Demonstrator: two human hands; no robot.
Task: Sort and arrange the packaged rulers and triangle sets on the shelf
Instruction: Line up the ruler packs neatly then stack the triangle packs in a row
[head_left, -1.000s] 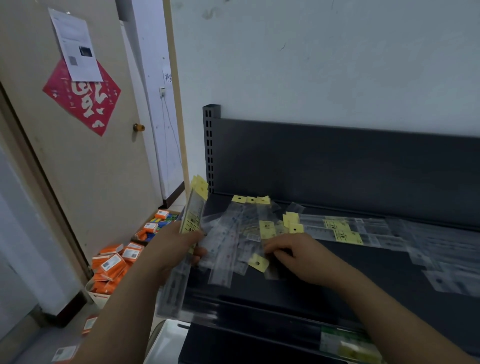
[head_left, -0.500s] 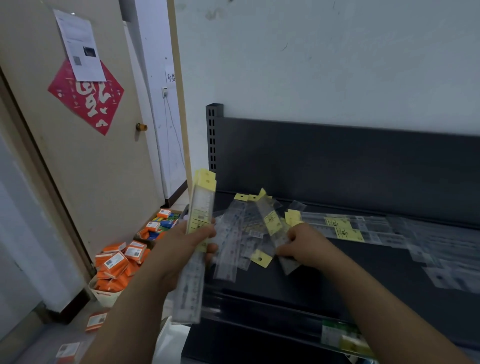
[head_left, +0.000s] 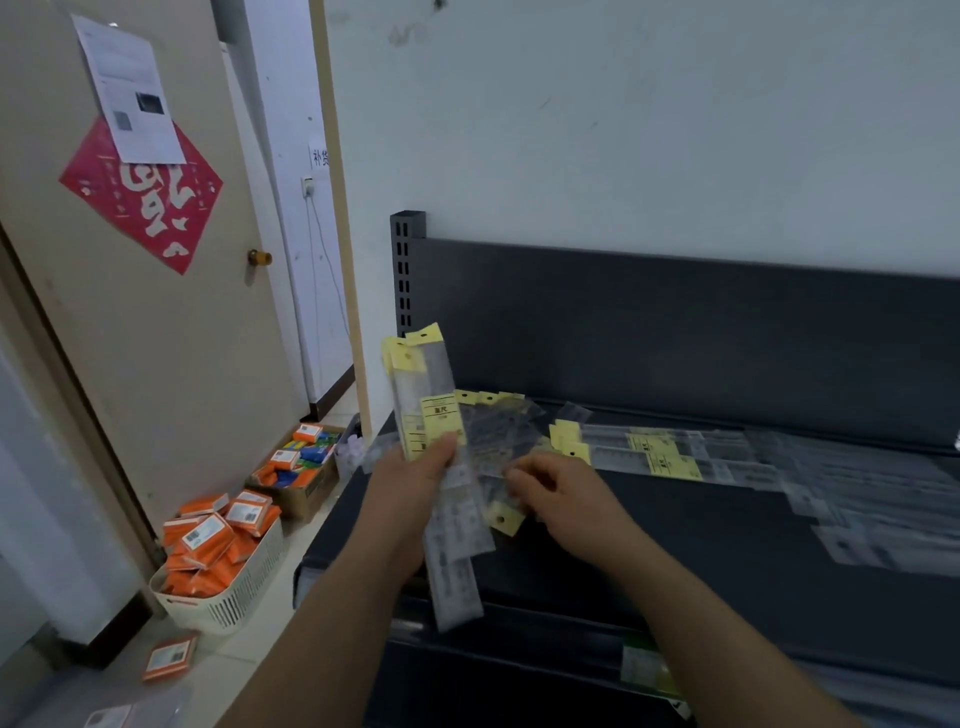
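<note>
My left hand (head_left: 415, 480) grips a bundle of packaged rulers (head_left: 428, 395), clear sleeves with yellow header tags, held upright over the left end of the dark shelf (head_left: 675, 525). My right hand (head_left: 561, 493) hovers with curled fingers over a loose pile of ruler packs (head_left: 498, 431) lying on the shelf; whether it pinches one I cannot tell. More clear packs with yellow labels (head_left: 660, 457) lie in a row toward the right, and wider clear packs (head_left: 872, 509) spread at the far right.
The shelf's dark back panel (head_left: 675, 332) stands against a white wall. On the floor at left sit a white basket of orange boxes (head_left: 218, 551), a cardboard box of coloured packs (head_left: 301, 467) and a loose orange box (head_left: 169, 657). A door (head_left: 130, 260) stands left.
My right hand lifted a ruler pack from the pile and passed it to the bundle, then moved back over the pile. My left hand raised the bundle higher and more upright.
</note>
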